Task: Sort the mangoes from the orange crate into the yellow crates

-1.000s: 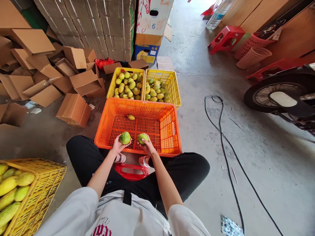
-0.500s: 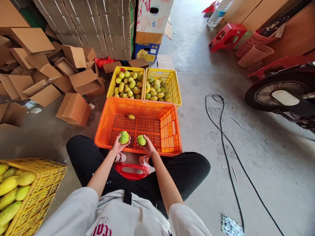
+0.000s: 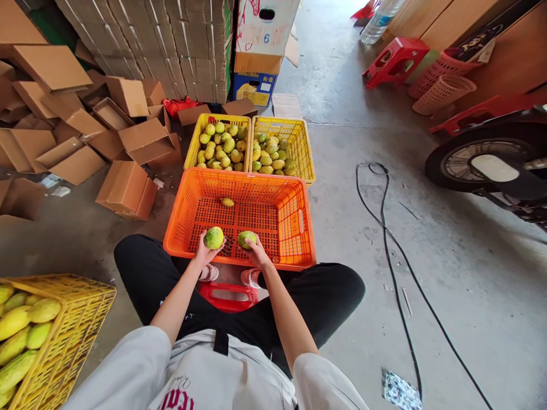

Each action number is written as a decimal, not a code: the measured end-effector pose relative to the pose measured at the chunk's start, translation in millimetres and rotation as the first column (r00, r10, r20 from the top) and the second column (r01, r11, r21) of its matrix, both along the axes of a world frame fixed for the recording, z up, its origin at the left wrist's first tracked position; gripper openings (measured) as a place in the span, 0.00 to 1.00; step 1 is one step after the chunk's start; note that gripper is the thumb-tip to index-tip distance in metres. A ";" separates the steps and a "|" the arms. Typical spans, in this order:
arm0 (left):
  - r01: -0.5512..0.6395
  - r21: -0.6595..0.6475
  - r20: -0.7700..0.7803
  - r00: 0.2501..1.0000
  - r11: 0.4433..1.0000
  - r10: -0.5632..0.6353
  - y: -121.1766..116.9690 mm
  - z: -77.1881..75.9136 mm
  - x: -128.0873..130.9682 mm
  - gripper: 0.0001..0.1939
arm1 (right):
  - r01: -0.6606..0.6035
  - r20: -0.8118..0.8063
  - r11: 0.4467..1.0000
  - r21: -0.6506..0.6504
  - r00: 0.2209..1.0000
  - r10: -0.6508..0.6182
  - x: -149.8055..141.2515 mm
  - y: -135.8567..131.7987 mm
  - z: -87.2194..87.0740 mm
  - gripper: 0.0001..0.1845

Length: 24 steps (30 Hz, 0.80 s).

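Observation:
My left hand (image 3: 204,252) is closed around a green and yellow papaya (image 3: 213,238), held up over the near side of an orange plastic crate (image 3: 240,260). In my right hand (image 3: 257,251) is a second, greener papaya (image 3: 246,239), with the thumb lying across it. The two fruits are apart, side by side. Below them, on the crate's slatted floor, lies one small yellow papaya (image 3: 227,202) toward the back.
Behind the orange crate stand two yellow crates (image 3: 280,123) holding many papayas. Another yellow crate (image 3: 85,307) with larger papayas is at left. Cardboard boxes (image 3: 128,188) pile up beyond it. A black cable (image 3: 386,228) and a motorcycle wheel (image 3: 482,156) are at right.
Both papayas have been turned a little in the hands. The left one now shows more yellow, and my right thumb has come over the right one. The crates stay put.

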<state>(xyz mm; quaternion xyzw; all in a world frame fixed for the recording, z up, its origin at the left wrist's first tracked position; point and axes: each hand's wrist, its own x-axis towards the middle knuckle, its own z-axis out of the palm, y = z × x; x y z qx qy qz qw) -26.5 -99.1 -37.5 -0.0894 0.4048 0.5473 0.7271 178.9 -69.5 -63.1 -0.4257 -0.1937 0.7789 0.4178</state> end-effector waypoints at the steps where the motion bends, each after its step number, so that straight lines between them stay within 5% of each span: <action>1: 0.005 0.002 0.007 1.000 1.000 -0.005 0.3 -0.1 -0.2 0.26 | 0.002 -0.001 1.000 0.007 1.000 -0.002 0.2 -0.2 0.9 0.31; 11: 0.057 0.102 0.063 0.996 0.993 -0.064 -4.1 -9.2 -4.0 0.24 | -0.130 0.087 0.991 -0.028 0.987 0.132 -4.3 3.3 3.5 0.24; 18: 0.024 0.100 0.025 0.999 0.995 -0.026 -5.4 -12.4 -3.9 0.18 | -0.055 0.123 0.988 -0.145 0.990 0.073 -8.2 6.5 -1.3 0.18; 24: 0.024 -0.044 -0.044 0.999 0.999 -0.026 -0.2 -11.2 -1.8 0.09 | -0.057 0.150 0.997 -0.059 0.987 0.065 -5.3 4.0 -1.2 0.19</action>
